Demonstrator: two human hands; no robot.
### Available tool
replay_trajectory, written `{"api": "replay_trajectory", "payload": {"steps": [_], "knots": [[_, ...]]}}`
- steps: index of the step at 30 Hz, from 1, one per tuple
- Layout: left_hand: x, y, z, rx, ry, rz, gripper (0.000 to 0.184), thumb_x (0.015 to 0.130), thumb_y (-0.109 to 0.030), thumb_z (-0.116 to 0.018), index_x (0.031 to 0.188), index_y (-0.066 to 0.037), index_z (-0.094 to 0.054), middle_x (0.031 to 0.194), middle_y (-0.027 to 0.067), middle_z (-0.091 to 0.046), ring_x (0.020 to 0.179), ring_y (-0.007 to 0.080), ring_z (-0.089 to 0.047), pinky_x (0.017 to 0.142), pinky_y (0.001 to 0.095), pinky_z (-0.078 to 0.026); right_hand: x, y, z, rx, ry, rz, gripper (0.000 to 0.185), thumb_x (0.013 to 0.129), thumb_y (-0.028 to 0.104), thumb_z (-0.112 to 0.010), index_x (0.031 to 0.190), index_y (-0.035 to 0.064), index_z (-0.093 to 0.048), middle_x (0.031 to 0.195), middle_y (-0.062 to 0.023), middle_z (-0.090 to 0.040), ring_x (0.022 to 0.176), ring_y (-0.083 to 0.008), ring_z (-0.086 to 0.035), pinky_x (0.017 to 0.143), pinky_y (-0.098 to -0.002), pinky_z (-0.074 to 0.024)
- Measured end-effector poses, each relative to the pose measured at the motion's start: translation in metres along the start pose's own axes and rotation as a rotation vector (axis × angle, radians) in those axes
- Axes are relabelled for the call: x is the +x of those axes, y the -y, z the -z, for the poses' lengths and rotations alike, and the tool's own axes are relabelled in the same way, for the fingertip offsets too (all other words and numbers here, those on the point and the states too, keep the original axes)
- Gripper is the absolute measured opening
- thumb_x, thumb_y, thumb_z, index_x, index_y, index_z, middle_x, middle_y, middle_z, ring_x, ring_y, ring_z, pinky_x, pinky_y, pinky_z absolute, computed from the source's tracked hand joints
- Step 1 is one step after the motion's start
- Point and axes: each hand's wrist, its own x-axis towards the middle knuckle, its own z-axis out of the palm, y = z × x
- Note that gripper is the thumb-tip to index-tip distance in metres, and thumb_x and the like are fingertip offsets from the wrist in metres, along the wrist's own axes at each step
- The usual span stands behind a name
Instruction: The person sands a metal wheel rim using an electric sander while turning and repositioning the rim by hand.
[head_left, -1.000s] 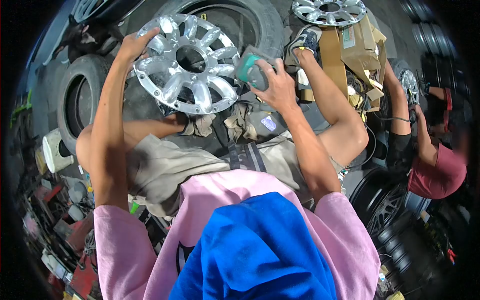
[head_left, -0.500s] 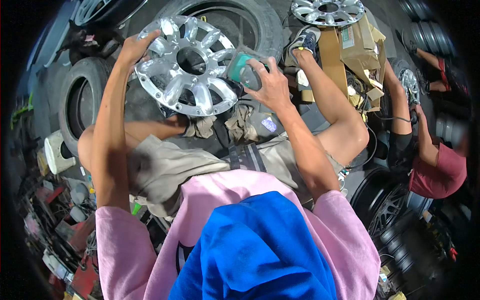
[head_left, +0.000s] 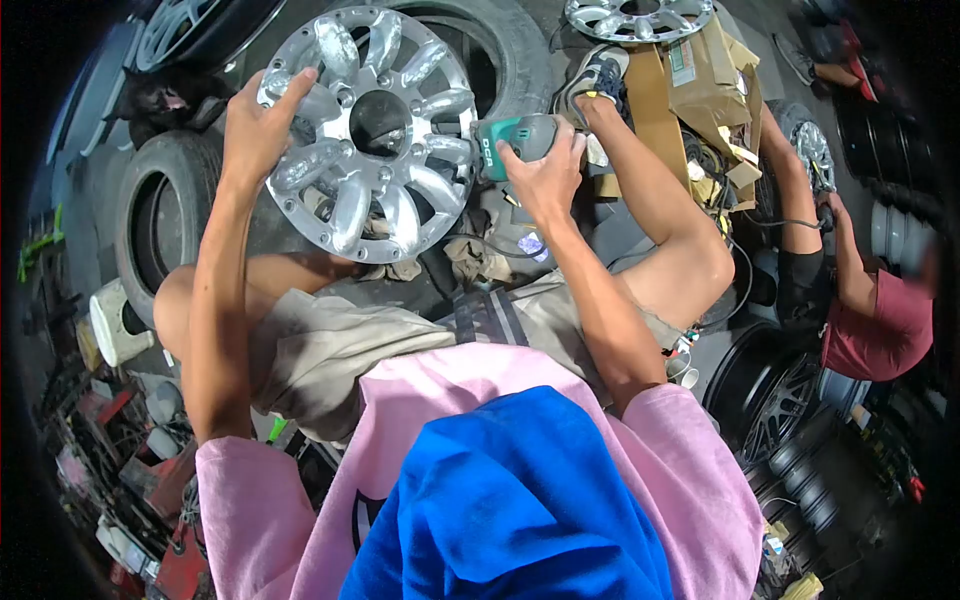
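From afar, I see a blue head cloth [head_left: 520,480], a pink short-sleeved shirt [head_left: 440,380] with a black mark [head_left: 368,517], creased beige shorts [head_left: 340,335], a dark-and-white shoe [head_left: 606,75]; left hand [head_left: 258,122] and right hand [head_left: 547,172] are bare.

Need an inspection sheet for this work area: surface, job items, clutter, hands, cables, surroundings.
Surface: dark grey floor, partly covered.
Job items: silver wheel disc; green-and-grey power tool at its right edge, contact unclear.
Clutter: crumpled cloth below the disc; cardboard box to the right; second silver disc at the top edge, partly cut off.
Hands: left hand grips the disc's left rim; right hand holds the power tool.
Cables: black cable below the tool, ends unclear.
Surroundings: large tyre behind the disc; smaller tyre left; co-worker in maroon far right.
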Motion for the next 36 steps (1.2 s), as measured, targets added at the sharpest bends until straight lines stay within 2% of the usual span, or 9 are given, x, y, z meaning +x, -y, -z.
{"api": "replay_trajectory", "payload": {"steps": [6, 12, 19, 26, 31, 34, 36], "knots": [[-0.003, -0.003, -0.006, -0.009, -0.022, 0.006, 0.046, 0.093, -0.039, -0.082, 0.107, 0.003, -0.074, 0.077, 0.0039, -0.07, 0.053, 0.0081, -0.055, 0.046, 0.0269, -0.041, -0.01, 0.017, -0.003, 0.093, 0.011, -0.03, 0.086, 0.077, 0.037, -0.089, 0.143, 0.0022, -0.046, 0.128, -0.0254, -0.05, 0.117, -0.0492, -0.06, 0.095, -0.057, -0.0532], [0.0, 0.004, -0.003, -0.02, -0.043, 0.035, 0.046, 0.093, -0.04, -0.082, 0.106, 0.003, -0.074, 0.076, 0.0045, -0.07, 0.053, 0.0085, -0.055, 0.046, 0.0269, -0.041, -0.007, 0.012, 0.001, 0.007, 0.039, -0.122, 0.088, 0.077, 0.036, -0.09, 0.145, 0.0007, -0.045, 0.129, -0.0266, -0.049, 0.115, -0.0496, -0.061, 0.094, -0.0573, -0.0532], [-0.002, -0.001, -0.004, 0.023, -0.032, 0.018, 0.047, 0.094, -0.041, -0.082, 0.107, 0.004, -0.074, 0.078, 0.0051, -0.071, 0.054, 0.0096, -0.057, 0.047, 0.0274, -0.043, -0.004, 0.023, -0.008, 0.054, 0.003, -0.02, 0.089, 0.077, 0.036, -0.09, 0.145, 0.0, -0.044, 0.129, -0.0279, -0.05, 0.112, -0.0511, -0.063, 0.095, -0.0577, -0.0531], [-0.005, -0.002, -0.005, -0.02, -0.04, -0.003, 0.048, 0.094, -0.041, -0.082, 0.107, 0.004, -0.074, 0.079, 0.0053, -0.072, 0.054, 0.0088, -0.056, 0.047, 0.0269, -0.042, 0.011, 0.012, -0.002, -0.054, 0.08, -0.14, 0.092, 0.076, 0.038, -0.091, 0.145, -0.0007, -0.044, 0.131, -0.0292, -0.051, 0.114, -0.0507, -0.062, 0.098, -0.0568, -0.0525], [-0.007, -0.007, -0.007, 0.024, -0.036, -0.077, 0.047, 0.094, -0.041, -0.082, 0.109, 0.004, -0.075, 0.08, 0.0051, -0.073, 0.06, 0.0084, -0.058, 0.055, 0.0279, -0.046, 0.006, 0.019, -0.006, -0.007, 0.058, -0.135, 0.092, 0.076, 0.039, -0.091, 0.145, -0.0009, -0.045, 0.131, -0.0306, -0.052, 0.117, -0.0508, -0.062, 0.099, -0.0567, -0.0518], [-0.007, -0.013, -0.004, 0.097, 0.01, -0.022, 0.048, 0.095, -0.041, -0.081, 0.111, 0.004, -0.075, 0.082, 0.0065, -0.075, 0.065, 0.0092, -0.061, 0.061, 0.029, -0.049, 0.006, 0.026, -0.008, 0.03, 0.064, -0.099, 0.094, 0.076, 0.04, -0.091, 0.146, -0.0021, -0.044, 0.13, -0.0315, -0.053, 0.118, -0.0518, -0.061, 0.101, -0.0575, -0.0509], [-0.006, -0.009, -0.003, 0.102, -0.002, -0.058, 0.048, 0.095, -0.041, -0.081, 0.111, 0.004, -0.075, 0.083, 0.0071, -0.076, 0.065, 0.0098, -0.061, 0.062, 0.0295, -0.05, 0.008, 0.023, -0.005, 0.033, 0.073, -0.113, 0.094, 0.076, 0.04, -0.091, 0.146, -0.0022, -0.044, 0.131, -0.0313, -0.053, 0.118, -0.0517, -0.061, 0.101, -0.0576, -0.0509]]}}
